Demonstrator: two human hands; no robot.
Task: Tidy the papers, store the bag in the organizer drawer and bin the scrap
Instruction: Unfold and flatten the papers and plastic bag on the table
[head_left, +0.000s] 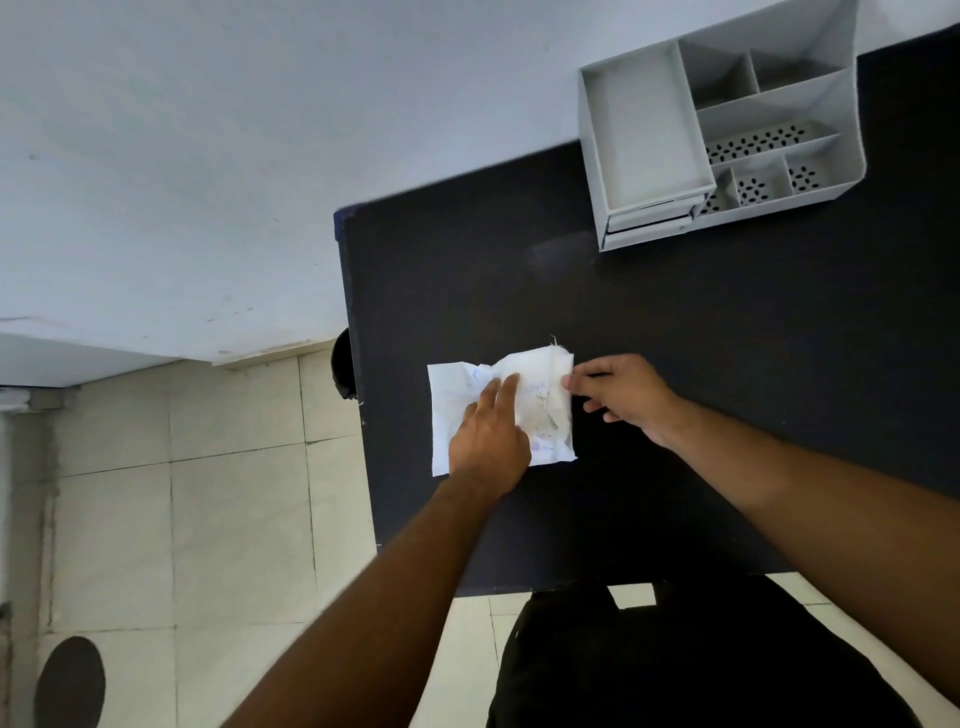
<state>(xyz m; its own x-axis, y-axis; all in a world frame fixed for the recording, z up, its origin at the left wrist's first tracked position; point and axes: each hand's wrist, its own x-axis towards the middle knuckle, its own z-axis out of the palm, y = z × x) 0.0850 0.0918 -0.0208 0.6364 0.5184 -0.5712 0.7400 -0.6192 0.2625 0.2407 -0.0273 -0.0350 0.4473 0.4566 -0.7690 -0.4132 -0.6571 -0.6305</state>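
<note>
A white sheet of paper (449, 415) lies on the black table (675, 338) near its left edge. On top of it rests a crumpled white bag (545, 395) with faint blue print. My left hand (488, 441) presses flat on the paper and bag with its fingers spread. My right hand (618, 392) pinches the bag's right edge between thumb and fingers. A grey desk organizer (727, 130) with a drawer (649, 221) at its front stands at the table's far right.
A dark round object (343, 371) pokes out beside the table's left edge. A tiled floor (208, 493) lies to the left, with a dark oval shape (70, 680) at the lower left. A white wall (208, 156) runs behind the table.
</note>
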